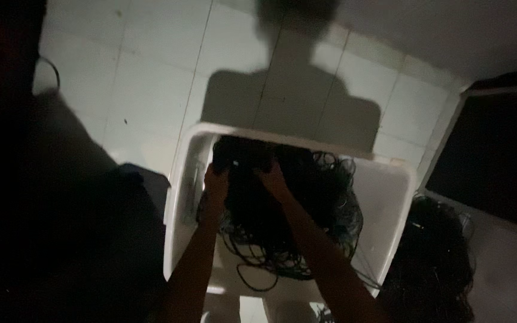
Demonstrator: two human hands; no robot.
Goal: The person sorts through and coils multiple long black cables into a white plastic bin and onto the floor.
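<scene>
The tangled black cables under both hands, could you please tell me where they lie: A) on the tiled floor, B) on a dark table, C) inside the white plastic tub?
C: both the left hand and the right hand reach into the white plastic tub, where the tangled black cables lie.

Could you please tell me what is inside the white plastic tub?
The white plastic tub holds a tangled heap of black cables, with both hands, left and right, on it. Anything beneath the heap is covered.

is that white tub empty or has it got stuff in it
Not empty. The white tub holds a tangled heap of black cables, with the left hand and right hand both down on the heap.
</scene>
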